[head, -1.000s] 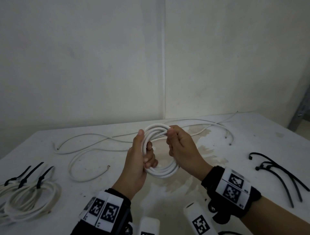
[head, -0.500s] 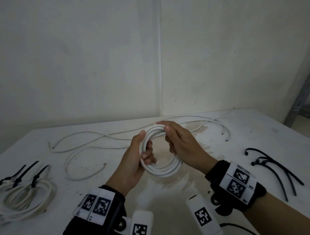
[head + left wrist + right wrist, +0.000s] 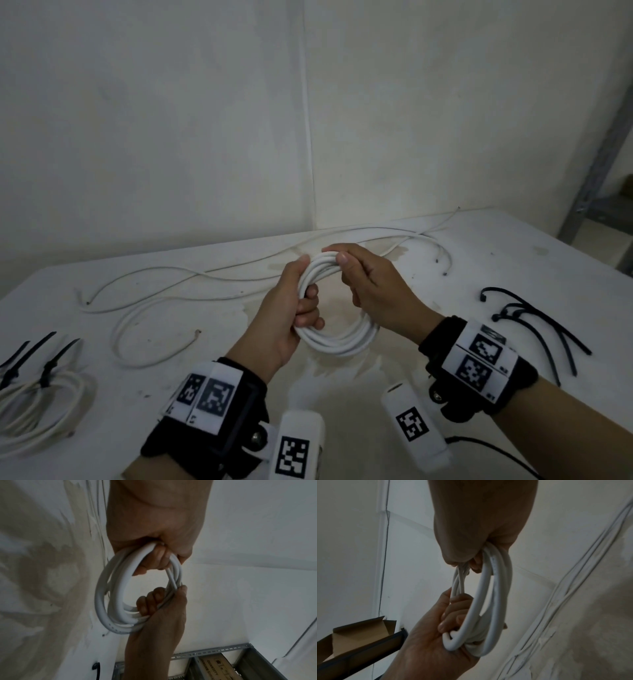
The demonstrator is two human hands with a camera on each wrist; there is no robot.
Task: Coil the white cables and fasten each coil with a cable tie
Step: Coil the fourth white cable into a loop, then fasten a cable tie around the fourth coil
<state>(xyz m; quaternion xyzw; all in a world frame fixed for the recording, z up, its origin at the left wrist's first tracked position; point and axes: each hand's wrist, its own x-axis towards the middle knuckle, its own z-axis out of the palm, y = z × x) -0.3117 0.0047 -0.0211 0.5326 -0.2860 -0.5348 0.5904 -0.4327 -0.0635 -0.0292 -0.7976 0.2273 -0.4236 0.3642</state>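
Both grips close on the white cable coil (image 3: 337, 337), left hand (image 3: 286, 317) and right hand (image 3: 373, 289) opposite, above the bench (image 3: 445, 342) middle

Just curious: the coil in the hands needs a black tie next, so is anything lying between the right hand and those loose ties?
Nothing visible: only bare table lies between the right hand and the loose black ties.

The head camera looks forward and down from above at the stained white table (image 3: 513, 260) and the wall corner behind it. Each wrist camera sits very near, looking along its own hand. All three views share the coil of thick white round cable (image 3: 337, 344) (image 3: 109, 599) (image 3: 489, 601) gripped between both hands.
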